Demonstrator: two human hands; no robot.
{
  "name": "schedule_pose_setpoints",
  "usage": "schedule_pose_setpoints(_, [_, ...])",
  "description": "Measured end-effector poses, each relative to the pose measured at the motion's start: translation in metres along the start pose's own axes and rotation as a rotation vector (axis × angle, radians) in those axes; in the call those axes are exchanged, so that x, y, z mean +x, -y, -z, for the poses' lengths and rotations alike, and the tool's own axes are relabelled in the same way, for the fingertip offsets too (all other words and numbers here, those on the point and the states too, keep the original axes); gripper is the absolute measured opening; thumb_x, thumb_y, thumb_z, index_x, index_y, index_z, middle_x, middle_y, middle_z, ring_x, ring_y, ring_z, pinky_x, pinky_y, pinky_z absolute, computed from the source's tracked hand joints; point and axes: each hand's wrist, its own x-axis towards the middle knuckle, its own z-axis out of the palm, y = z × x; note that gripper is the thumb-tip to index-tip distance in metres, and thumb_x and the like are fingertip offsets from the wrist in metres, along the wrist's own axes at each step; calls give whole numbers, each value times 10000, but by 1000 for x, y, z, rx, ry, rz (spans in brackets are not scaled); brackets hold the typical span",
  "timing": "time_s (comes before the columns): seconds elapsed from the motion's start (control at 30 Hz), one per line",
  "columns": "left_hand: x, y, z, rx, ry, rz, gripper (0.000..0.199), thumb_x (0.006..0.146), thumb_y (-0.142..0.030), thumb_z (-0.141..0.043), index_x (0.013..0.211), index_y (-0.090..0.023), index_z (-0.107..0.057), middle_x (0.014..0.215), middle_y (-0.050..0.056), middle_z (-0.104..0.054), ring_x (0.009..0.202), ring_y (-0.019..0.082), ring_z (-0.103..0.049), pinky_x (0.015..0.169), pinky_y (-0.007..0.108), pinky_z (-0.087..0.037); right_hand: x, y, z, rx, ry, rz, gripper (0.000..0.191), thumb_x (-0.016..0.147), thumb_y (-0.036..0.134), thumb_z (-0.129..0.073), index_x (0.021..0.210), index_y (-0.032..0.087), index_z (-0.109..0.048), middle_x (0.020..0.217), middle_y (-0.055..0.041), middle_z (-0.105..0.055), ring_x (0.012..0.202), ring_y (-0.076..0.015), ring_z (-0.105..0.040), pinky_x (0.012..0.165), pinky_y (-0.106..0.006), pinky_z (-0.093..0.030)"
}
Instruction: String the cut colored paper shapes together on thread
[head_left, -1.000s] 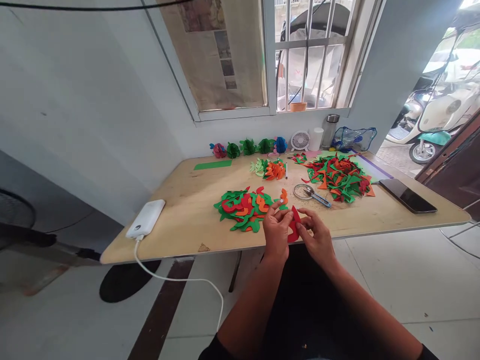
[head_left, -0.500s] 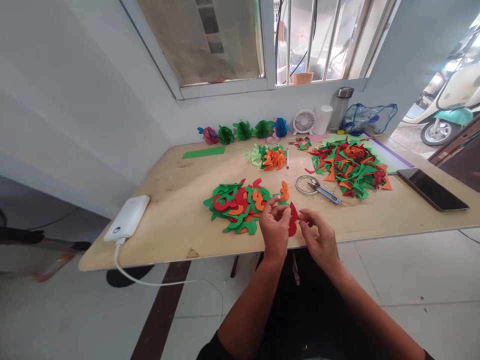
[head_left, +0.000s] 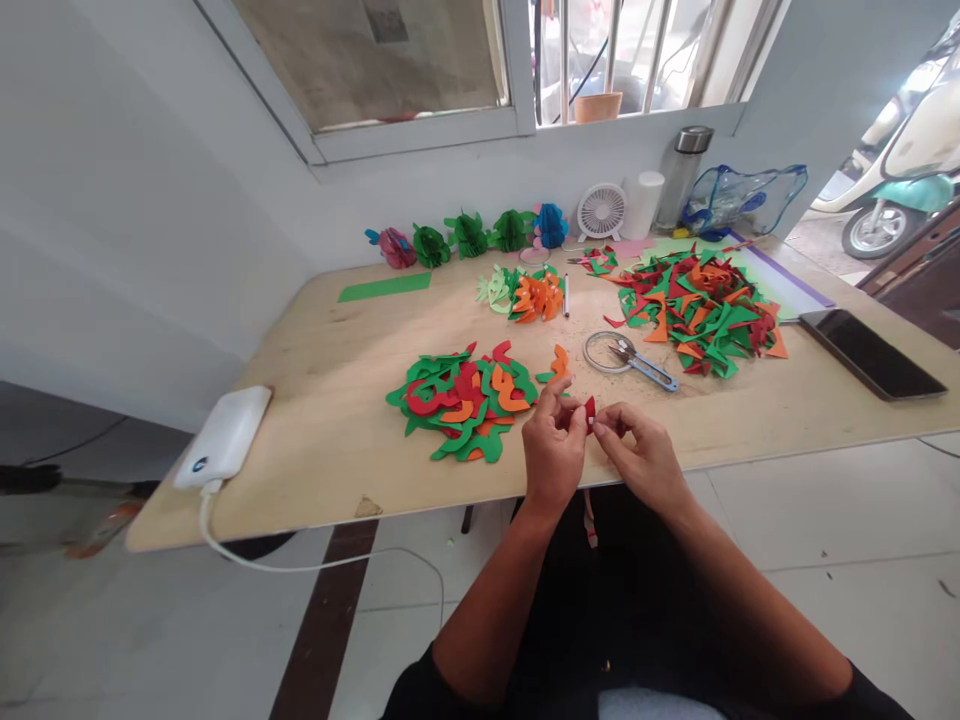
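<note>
One red piece right of frame centre was pinched by the left hand. Whether the right hand pinched was unclear.

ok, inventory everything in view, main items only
red piece: 1, red, front
cutout pile: 1, multicoloured, centre
scrap pile: 1, multicoloured, right
small cutouts: several, green/orange, back
ornaments: 5, pink/green/blue, wall
strip: 1, green, left
snips: 1, blue, centre
ring: 1, grey, at snips
fan: 1, white, back
cylinder: 1, white, back
bottle: 1, clear, back
pouch: 1, clear/blue, back
device: 1, black, right
power bank: 1, white, left
table: 1, tan, centre
left grip: 1, bare, front
right grip: 1, bare, front
</note>
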Motion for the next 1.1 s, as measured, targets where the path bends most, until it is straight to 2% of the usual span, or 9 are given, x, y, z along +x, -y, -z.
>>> schedule_pose_setpoints(0.23, [1, -1, 5, 83, 74, -46, 394, 802, -129, -508, 1184, -212, -559, 787, 13, -633, 695, 117, -618, 668, 219, -490, 6, 2, 7, 5, 83, -22, 157, 826, 299, -509, 712, 195, -539, 595, 20, -507, 554, -109, -445, 525, -235, -357])
schedule_pose_setpoints(0.4, [-1, 2, 6, 79, 126, -8, 398, 797, -129, -517, 1186, -205, -555, 791, 19, -629, 682, 116, -605, 665, 224, -481, 8, 2, 12, -32, 152, 3, 151, 821, 267, -504, 691, 195, -529, 572, 32, -486, 535, -99, -424, 514, -233, -335])
schedule_pose_setpoints(0.53, [-2, 4, 8, 46, 159, 23, 378, 804, -158, -526, 1177, -209, -561, 776, 17, -627, 640, 109, -583, 626, 218, -464, 10, 2, 15, -43, 168, 4, 154, 815, 266, -505, 680, 195, -524, 567, 35, -486, 526, -97, -416, 510, -234, -323])
schedule_pose_setpoints(0.7, [-4, 4, 10, 38, 183, 16, 373, 813, -159, -513, 1184, -186, -545, 763, 12, -605, 661, 104, -573, 652, 221, -459, 10, 2, 16, -62, 192, 10, 154, 823, 277, -494, 695, 196, -521, 576, 27, -497, 532, -101, -422, 515, -234, -330])
schedule_pose_setpoints(0.93, [-6, 2, 14, 54, 200, 31, 373, 811, -168, -517, 1183, -182, -540, 756, 8, -611, 665, 105, -583, 640, 220, -463, 9, 5, 17, -82, 199, 29, 106, 810, 230, -505, 713, 195, -531, 594, 26, -513, 547, -103, -436, 527, -233, -335])
schedule_pose_setpoints(1.1, [-7, 1, 14, -18, 159, 68, 361, 803, -169, -524, 1163, -180, -549, 768, 11, -632, 691, 112, -611, 663, 221, -483, 6, 5, 13, -77, 188, -7, 108, 804, 215, -505, 701, 193, -529, 594, 33, -489, 550, -101, -425, 530, -233, -335])
